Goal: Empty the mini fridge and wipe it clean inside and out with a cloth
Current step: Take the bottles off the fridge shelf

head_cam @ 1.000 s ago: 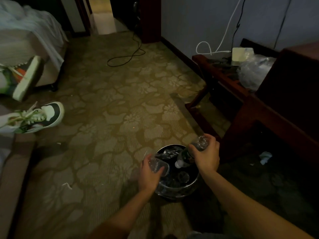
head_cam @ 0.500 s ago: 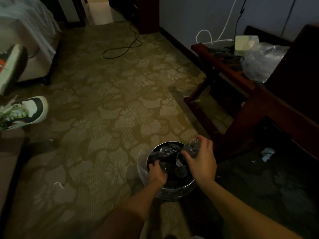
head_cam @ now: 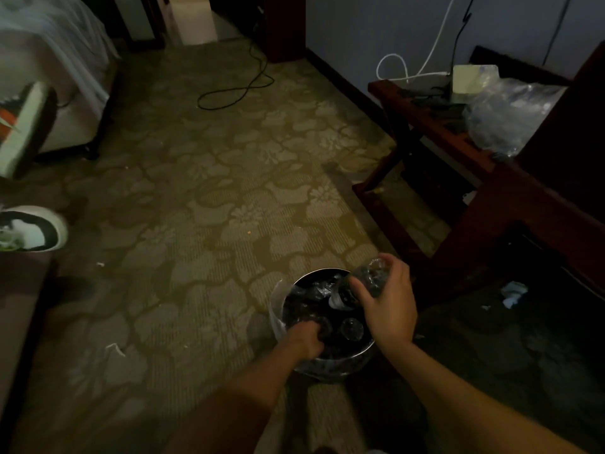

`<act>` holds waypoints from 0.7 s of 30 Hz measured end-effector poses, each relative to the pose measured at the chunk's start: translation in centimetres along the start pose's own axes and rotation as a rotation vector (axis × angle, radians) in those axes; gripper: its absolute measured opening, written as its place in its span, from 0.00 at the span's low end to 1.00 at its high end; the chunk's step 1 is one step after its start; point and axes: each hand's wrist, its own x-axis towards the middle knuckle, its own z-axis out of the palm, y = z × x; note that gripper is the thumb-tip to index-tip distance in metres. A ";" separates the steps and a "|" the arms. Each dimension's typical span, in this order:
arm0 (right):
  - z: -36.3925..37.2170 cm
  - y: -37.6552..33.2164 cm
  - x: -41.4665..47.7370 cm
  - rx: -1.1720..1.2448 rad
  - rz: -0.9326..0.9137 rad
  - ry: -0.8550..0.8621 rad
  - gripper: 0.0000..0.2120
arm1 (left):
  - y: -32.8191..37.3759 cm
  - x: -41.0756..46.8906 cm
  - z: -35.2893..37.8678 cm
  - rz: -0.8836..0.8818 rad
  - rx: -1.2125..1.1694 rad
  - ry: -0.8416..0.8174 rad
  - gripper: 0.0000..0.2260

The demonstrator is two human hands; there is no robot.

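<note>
A: What is noted of materials and shapes, largest first?

B: A round bin with a shiny metal rim is set on the floor; it is lined with thin clear plastic and filled with dark, glossy, crumpled waste. The left hand is sunk into it at the near edge, fingers bent down among the waste; whether anything is gripped there cannot be told. The right hand is clamped round 1 clear, crinkled plastic bottle, which is held tilted above the bin's far-right rim.

A: And the surface and the room?

B: The floor is covered by short-pile carpet, olive with pale flower shapes. A bed draped in white sheeting is placed at far left. Dark red-brown wooden furniture is ranged along the right wall, with a low bench at its far end, on which a crumpled clear plastic bag is laid. A black cord is looped on the carpet; a white cable is hung against the blue-grey wall. A white-and-black sneaker and a second sneaker, sole outward, are seen at the left edge.
</note>
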 end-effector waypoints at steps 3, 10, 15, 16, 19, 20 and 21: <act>0.7 0.3 -0.4 0.044 0.015 -0.111 0.32 | -0.5 -0.4 -0.5 0.030 0.054 0.033 0.15; 3.6 1.2 -1.2 -0.091 -0.027 -0.330 0.32 | -3.6 0.3 -1.3 -0.077 0.397 0.166 0.26; 5.4 2.1 -2.4 -0.215 -0.103 -0.522 0.32 | -4.8 0.7 -1.7 -0.136 0.415 0.172 0.35; 5.9 2.3 -2.6 -0.246 -0.116 -0.570 0.33 | -4.8 0.8 -1.7 -0.136 0.414 0.145 0.36; 6.7 2.5 -2.7 -0.316 -0.128 -0.684 0.38 | -4.9 1.1 -1.5 -0.151 0.435 0.101 0.38; 6.8 2.5 -2.6 -0.343 -0.129 -0.718 0.37 | -4.8 1.1 -1.5 -0.155 0.445 0.089 0.37; 6.8 2.4 -2.6 -0.371 -0.131 -0.755 0.34 | -4.6 1.0 -1.5 -0.162 0.458 0.074 0.35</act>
